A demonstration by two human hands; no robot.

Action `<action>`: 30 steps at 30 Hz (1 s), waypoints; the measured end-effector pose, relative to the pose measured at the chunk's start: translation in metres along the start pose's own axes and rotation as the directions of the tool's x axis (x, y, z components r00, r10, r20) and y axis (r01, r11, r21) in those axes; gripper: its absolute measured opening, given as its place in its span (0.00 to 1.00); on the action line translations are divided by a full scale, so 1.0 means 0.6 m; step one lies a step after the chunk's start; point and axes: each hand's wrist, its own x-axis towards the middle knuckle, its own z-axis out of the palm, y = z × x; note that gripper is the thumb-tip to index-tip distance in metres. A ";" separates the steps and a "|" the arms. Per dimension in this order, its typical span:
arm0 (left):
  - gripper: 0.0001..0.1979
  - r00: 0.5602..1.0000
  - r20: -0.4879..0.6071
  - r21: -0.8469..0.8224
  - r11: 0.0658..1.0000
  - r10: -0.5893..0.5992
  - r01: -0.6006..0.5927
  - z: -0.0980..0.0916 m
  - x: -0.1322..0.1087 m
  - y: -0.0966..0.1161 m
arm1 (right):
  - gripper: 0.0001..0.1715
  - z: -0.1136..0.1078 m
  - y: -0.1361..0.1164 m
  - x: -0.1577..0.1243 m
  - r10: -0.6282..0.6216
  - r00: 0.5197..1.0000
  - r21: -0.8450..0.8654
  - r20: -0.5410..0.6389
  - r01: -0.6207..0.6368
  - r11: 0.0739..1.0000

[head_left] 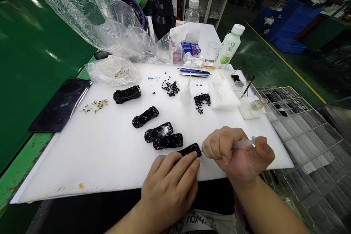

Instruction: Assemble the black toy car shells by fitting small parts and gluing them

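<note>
My left hand lies over a black toy car body at the front of the white board, its fingers closed on it and covering much of it. In my right hand is a translucent syringe, with the thumb at its rear end. A small blue tip points at the car's right end; whether it touches cannot be made out. To the upper left lie more black car bodies: a close pair, one angled car and one farther back.
Small black parts lie in heaps near a white squeeze bottle. Tweezers, a foam block and a glass bottle stand behind. A green-labelled bottle, plastic bags and clear divided trays surround the board.
</note>
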 end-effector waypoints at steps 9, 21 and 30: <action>0.14 1.000 -0.005 0.007 1.000 -0.001 0.001 -0.001 0.002 0.000 | 0.36 -0.001 -0.001 0.001 -0.001 1.000 0.002 0.000 0.001 1.000; 0.14 1.000 -0.003 0.002 1.000 -0.005 0.005 -0.001 0.003 0.000 | 0.36 0.002 0.000 0.000 0.007 1.000 -0.006 -0.021 -0.008 1.000; 0.14 1.000 0.005 0.007 1.000 -0.004 0.004 -0.003 0.004 0.002 | 0.36 0.003 -0.002 0.004 0.006 1.000 -0.009 -0.004 -0.006 1.000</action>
